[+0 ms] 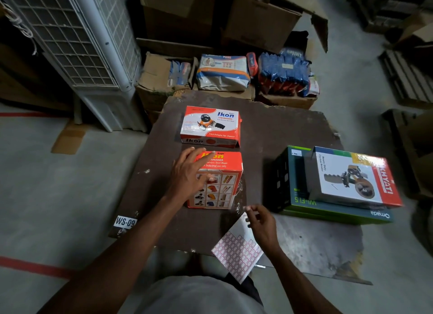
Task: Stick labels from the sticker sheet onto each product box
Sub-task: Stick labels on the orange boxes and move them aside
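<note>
Sticker sheet [236, 250]: we see it lying at the near edge of the brown board [281, 131], one corner hanging over the edge, its red-bordered labels in rows; the far part of the sheet looks bare.
Near red box [225, 173]: we find it standing at the middle of the board, just beyond the sheet.
Far red box [210, 126]: it lies flat behind the near one, apart from it.
Grey and red box [351, 177]: it sits on top of a green box [332, 214] at the board's right side.
Left hand [187, 173]: we see it resting on the near red box's top and left side, fingers spread and fairly straight, holding nothing.
Right hand [262, 222]: it hovers over the sheet's far end, fingertips drawn together; whether they pinch a label, we cannot tell.
Cartons [159, 79]: behind the board, open cardboard boxes hold plastic packets, white and blue-red.
Tag [125, 221]: a white tag reading WS-09 sits at the board's left corner.
</note>
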Tool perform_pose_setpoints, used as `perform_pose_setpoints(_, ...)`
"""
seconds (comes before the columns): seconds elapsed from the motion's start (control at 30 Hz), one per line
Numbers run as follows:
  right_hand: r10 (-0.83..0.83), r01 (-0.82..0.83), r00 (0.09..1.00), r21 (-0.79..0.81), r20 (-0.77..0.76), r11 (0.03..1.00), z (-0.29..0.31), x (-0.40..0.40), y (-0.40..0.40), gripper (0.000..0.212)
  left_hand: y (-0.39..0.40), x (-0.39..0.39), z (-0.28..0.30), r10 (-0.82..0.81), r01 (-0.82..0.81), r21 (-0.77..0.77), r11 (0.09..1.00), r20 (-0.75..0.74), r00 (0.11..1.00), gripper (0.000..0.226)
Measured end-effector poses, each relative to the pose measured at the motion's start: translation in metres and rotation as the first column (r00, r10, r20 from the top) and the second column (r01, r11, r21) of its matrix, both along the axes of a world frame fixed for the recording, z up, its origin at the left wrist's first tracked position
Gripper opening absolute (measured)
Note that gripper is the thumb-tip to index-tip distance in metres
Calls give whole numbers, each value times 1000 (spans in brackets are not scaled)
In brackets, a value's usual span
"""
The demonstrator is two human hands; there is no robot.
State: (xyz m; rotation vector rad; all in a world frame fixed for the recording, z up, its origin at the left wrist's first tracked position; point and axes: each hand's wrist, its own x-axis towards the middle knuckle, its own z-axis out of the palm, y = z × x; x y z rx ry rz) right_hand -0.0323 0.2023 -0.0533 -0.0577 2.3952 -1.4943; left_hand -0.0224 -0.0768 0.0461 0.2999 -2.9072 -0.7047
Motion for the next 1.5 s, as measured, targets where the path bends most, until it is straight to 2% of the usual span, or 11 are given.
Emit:
perform_pose_setpoints(0.1,-38,30,997,-119,-68,992,41,1,-23,7,0,1,-1,2,-2,-3,1000,-6,1000,77)
perform_pose_setpoints(0.23,-23,-18,961,-146,-274,989,82,-10,-56,6,1,2,-2,0,-1,-13,1000,-6,1000,78)
perform_pose_setpoints(0.37,81,-112,864,-32,-498,993,99,-25,-81,6,2,4,-1,-4,4,-7,1000,-10,1000,78)
perform_pose_setpoints(0.5,225,-144,712,176,-665,974,104,-33,-100,13,3,6,0,-1,1,-16,1000,-13,1000,73)
perform_pose_setpoints(0.63,346,-105,595,356,-726,928,101,-41,-111,18,4,8,3,-1,1,-22,1000,-27,1000,73)
perform_pose_setpoints(0.77,436,-105,522,452,-733,886,99,-45,-112,19,4,8,1,-3,2,-23,1000,-28,1000,73)
perform_pose_setpoints(1.1,507,-162,514,502,-692,850,101,-48,-104,20,1,7,0,-13,13,-5,1000,-36,999,69)
perform_pose_setpoints(1.17,447,-166,563,435,-695,885,103,-46,-105,19,0,6,-1,-15,14,-12,1000,-45,999,67)
perform_pose_setpoints(1.23,306,-143,670,288,-676,947,108,-44,-105,14,-1,5,-2,-12,11,-20,1000,-56,998,67)
perform_pose_setpoints(1.3,213,-118,734,189,-645,975,112,-46,-105,11,-3,3,-2,-11,10,-27,1000,-48,999,71)
perform_pose_setpoints(1.5,254,-116,714,248,-653,962,113,-43,-105,13,-9,-5,9,-74,81,-144,986,51,996,92)
